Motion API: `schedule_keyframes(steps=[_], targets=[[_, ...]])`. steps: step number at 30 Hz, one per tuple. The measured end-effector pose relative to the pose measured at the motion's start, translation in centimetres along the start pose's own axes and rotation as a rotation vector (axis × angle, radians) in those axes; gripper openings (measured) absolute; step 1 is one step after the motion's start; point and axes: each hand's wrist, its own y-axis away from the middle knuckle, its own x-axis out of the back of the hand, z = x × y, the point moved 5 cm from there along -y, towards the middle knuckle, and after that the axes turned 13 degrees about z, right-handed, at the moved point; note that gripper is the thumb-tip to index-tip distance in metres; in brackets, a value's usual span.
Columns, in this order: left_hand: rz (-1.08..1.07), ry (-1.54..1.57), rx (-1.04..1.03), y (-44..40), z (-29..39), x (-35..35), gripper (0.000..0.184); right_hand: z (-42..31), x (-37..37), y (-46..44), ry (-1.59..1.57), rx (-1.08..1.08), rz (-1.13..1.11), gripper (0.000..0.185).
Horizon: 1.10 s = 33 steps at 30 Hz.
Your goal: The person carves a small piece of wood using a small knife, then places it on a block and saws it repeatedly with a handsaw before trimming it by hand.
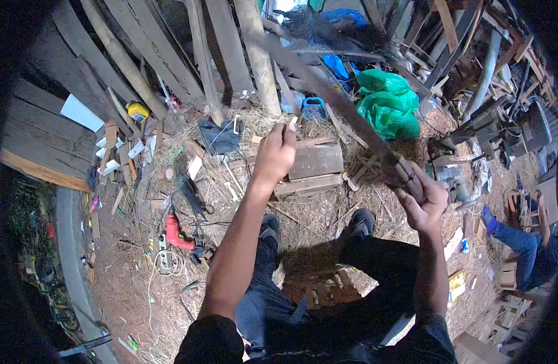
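My right hand (427, 201) is wrapped around the handle of a long machete (346, 109). Its dark blade slants up and to the left, blurred toward the far end. In my left hand (275, 153), closed in a pinch, a small pale piece of wood (293, 121) shows its tip above the fingers; the rest is hidden. Below and between both hands lies a wooden block (316, 161) on the ground. The blade is raised, apart from the block and the left hand.
A red power drill (178, 233) and a power strip (165, 261) with cords lie at left. Green plastic (388, 104) is heaped beyond the blade. Planks (151, 54) lean at the back. At right, another person's leg (514, 240) shows. Shavings cover the floor.
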Motion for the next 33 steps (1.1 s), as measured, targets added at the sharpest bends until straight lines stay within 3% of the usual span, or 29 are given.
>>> schedule_keyframes(steps=[3, 4, 5, 7, 15, 33], targets=[[-0.131, 0.226, 0.107, 0.9, 0.8, -0.8, 0.035, 0.8, -0.7, 0.2, 0.039, -0.12, 0.036, 0.046], [-0.148, 0.285, 0.254, 1.4, 0.9, -1.1, 0.027, 1.2, -1.1, 0.2, 0.047, -0.156, 0.0, 0.046], [-0.121, 0.278, 0.176, 1.8, 2.0, -0.8, 0.025, 1.6, -1.5, 0.2, 0.056, -0.189, -0.038, 0.046], [-0.056, 0.265, 0.021, 2.5, 4.1, 0.3, 0.022, 1.6, -2.2, 0.4, 0.09, -0.021, -0.039, 0.045], [0.095, 0.204, -0.172, 3.8, 8.0, 2.5, 0.019, 0.8, -2.6, 0.9, 0.085, 0.078, -0.065, 0.049], [0.001, 0.221, -0.115, 3.9, 8.2, 2.7, 0.019, -0.1, -3.8, 0.2, 0.125, 0.109, -0.11, 0.052]])
